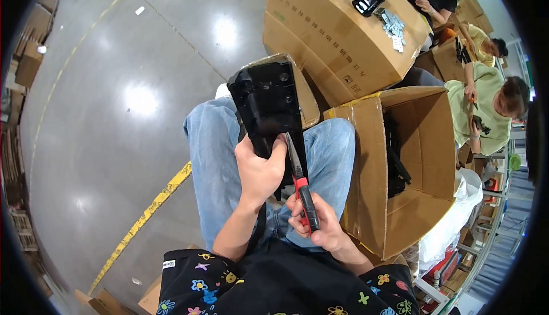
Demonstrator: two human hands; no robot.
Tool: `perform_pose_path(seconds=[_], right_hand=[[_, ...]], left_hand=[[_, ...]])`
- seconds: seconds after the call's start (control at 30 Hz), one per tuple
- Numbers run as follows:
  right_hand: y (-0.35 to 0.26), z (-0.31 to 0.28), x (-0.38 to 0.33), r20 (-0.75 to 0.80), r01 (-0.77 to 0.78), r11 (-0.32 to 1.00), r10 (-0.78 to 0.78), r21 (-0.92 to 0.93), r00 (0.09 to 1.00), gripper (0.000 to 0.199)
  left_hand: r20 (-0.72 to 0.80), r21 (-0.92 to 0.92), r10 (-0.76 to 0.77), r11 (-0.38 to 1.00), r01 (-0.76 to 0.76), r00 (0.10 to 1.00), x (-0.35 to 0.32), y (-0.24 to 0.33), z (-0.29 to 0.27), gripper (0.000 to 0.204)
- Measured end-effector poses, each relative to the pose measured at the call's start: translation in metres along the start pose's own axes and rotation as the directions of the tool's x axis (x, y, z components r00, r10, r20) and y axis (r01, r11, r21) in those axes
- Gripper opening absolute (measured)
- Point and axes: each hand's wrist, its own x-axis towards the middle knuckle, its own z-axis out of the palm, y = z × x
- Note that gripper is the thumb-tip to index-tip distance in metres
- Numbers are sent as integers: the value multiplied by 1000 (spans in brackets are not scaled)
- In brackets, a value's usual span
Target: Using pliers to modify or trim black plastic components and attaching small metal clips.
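Observation:
A long black molded plastic part stands tilted over my lap, its far end toward the boxes ahead. My left hand is closed round its near section, with the thumb pressed on the upper face. In my right hand is a pair of needle-nose pliers with red and black handles. The plier jaws point away from me and lie along the right side of the black part, close to my left thumb. Whether the tips grip anything is too small to tell.
At my right an open cardboard box holds black parts. Ahead, a large carton bears a black piece and a pile of small metal plates. Several co-workers sit at the right. A yellow line crosses the grey floor.

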Motion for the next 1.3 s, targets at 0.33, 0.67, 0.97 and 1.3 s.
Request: perform_pose_path(seconds=[0.33,0.67,0.97,1.3], right_hand=[[-5,11,-5,-35,24,999,-25,-34,999,44],[18,-4,-2,33,138,857,-141,-496,989,21],[-4,-11,-18,-72,114,830,-182,-545,981,17],[-24,17,-10,-268,83,996,-76,14,960,34]], left_hand=[[72,18,106,994,-107,992,-8,6,-1,11],[31,-50,-14,999,15,999,-19,15,-3,6],[126,-23,65,998,-62,990,-20,20,-4,5],[79,2,130,991,-130,988,-16,14,-4,10]])
